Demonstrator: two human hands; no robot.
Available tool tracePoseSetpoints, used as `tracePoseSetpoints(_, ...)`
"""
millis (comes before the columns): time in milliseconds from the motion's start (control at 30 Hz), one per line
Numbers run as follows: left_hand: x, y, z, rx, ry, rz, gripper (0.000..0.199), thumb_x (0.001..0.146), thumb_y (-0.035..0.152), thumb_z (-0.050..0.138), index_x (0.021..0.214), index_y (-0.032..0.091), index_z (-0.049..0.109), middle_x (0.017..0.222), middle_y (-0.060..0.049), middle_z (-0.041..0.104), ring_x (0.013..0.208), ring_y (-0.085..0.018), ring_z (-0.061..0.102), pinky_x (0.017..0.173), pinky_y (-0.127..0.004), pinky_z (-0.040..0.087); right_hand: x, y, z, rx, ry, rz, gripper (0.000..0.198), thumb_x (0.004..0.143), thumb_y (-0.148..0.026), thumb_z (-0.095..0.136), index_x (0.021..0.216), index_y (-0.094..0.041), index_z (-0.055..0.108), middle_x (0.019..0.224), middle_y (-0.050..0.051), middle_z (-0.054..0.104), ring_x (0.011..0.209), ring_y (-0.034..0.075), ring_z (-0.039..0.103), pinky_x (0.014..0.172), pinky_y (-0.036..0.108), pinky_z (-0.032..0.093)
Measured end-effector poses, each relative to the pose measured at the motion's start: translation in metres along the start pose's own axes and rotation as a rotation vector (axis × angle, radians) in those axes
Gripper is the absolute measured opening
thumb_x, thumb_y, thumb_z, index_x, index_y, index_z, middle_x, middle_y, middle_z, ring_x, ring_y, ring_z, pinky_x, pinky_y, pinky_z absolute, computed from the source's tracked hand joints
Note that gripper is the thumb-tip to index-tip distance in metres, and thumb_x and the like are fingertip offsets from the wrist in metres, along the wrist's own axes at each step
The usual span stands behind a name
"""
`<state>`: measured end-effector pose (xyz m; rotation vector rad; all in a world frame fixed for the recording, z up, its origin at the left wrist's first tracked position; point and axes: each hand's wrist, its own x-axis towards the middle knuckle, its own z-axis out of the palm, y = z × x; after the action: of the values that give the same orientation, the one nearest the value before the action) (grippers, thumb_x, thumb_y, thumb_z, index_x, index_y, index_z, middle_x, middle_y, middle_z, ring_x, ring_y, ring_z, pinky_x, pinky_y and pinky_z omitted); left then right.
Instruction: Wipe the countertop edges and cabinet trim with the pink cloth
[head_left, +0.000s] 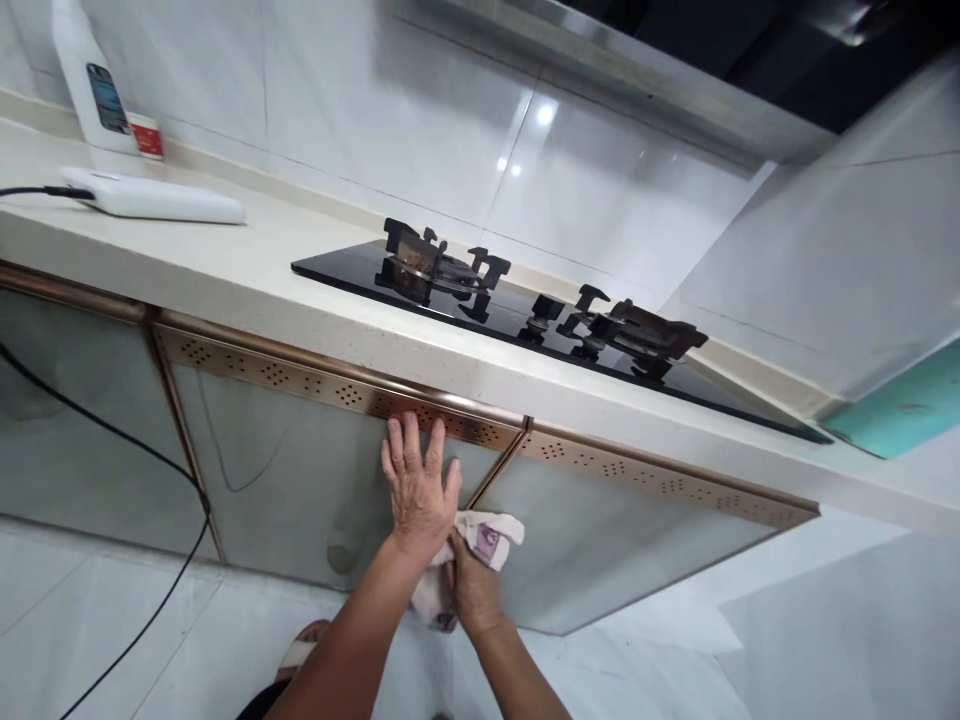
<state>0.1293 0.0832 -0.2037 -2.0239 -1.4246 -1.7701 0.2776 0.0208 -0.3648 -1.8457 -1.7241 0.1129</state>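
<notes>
nearest the camera: two bare forearms rise from the bottom edge, with a sandalled foot (300, 655) on the pale floor tiles just left of them. right hand (471, 590) is closed around a bunched white cloth (486, 540) with a small purple mark; the cloth lies against the glass cabinet door (285, 470), low down near its right edge. left hand (417, 485) crosses above the right one, open and flat, fingers spread and pointing up, palm pressed on the same door, fingertips reaching the perforated copper trim strip (315, 385) under the table edge.

a black cable (161, 460) hangs down in front of the door to the left and runs to the floor.

above: pale table (247, 280) carries a black glass gas hob (525, 320) with two burner grates. further left on the table lies a white power strip (154, 197); behind it, against the tiled wall, stands a white bottle (88, 75). a range hood (675, 70) sits top right.
</notes>
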Motion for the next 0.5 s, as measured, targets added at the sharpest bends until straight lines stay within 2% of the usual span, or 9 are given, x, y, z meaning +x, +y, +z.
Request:
tracePoseSetpoints(133, -0.001, -0.004, -0.003, 0.018, 0.001, 0.013, 0.062, 0.095, 0.026, 0.056, 0.154, 0.020, 0.038, 0.163, -0.019, 0.027, 0.155, -0.035, 0.010, 0.118, -0.059, 0.027, -0.010, -0.018, 0.001, 0.044, -0.129, -0.055, 0.054, 0.069, -0.013, 0.047, 0.118, -0.022, 0.068, 0.102, 0.006, 0.073, 0.098, 0.024, 0.066, 0.088, 0.033, 0.051)
tracePoseSetpoints(200, -0.002, -0.007, -0.004, 0.033, -0.003, 0.029, 0.062, 0.094, 0.025, 0.056, 0.153, 0.021, 0.039, 0.162, -0.019, 0.029, 0.155, -0.035, 0.011, 0.117, -0.058, 0.029, -0.014, -0.025, -0.003, 0.100, -0.097, -0.092, 0.051, 0.069, -0.013, 0.046, 0.115, -0.021, 0.066, 0.100, 0.007, 0.072, 0.094, 0.023, 0.066, 0.087, 0.034, 0.051)
tracePoseSetpoints(267, -0.003, -0.009, -0.004, 0.043, -0.007, 0.044, 0.062, 0.094, 0.025, 0.056, 0.153, 0.021, 0.039, 0.162, -0.018, 0.030, 0.155, -0.035, 0.012, 0.116, -0.057, 0.031, -0.014, -0.034, -0.014, 0.143, 0.042, -0.159, 0.044, 0.074, -0.016, 0.045, 0.113, -0.019, 0.063, 0.105, 0.009, 0.069, 0.099, 0.024, 0.063, 0.090, 0.038, 0.050)
tracePoseSetpoints(333, -0.004, -0.010, -0.004, 0.039, 0.000, 0.048, 0.062, 0.094, 0.027, 0.057, 0.153, 0.021, 0.039, 0.162, -0.018, 0.030, 0.155, -0.035, 0.013, 0.115, -0.056, 0.032, -0.008, -0.046, -0.037, 0.137, 0.216, -0.244, 0.036, 0.080, -0.020, 0.047, 0.113, -0.019, 0.061, 0.109, 0.011, 0.066, 0.105, 0.026, 0.060, 0.093, 0.042, 0.048)
tracePoseSetpoints(500, -0.004, -0.006, -0.005, -0.057, 0.051, -0.002, 0.056, 0.098, 0.032, 0.048, 0.153, 0.021, 0.040, 0.162, -0.017, 0.030, 0.154, -0.033, 0.015, 0.116, -0.055, 0.030, 0.038, -0.098, -0.133, -0.021, 0.655, -0.400, 0.033, 0.086, -0.021, 0.052, 0.119, -0.019, 0.056, 0.110, 0.011, 0.059, 0.107, 0.026, 0.054, 0.095, 0.048, 0.044)
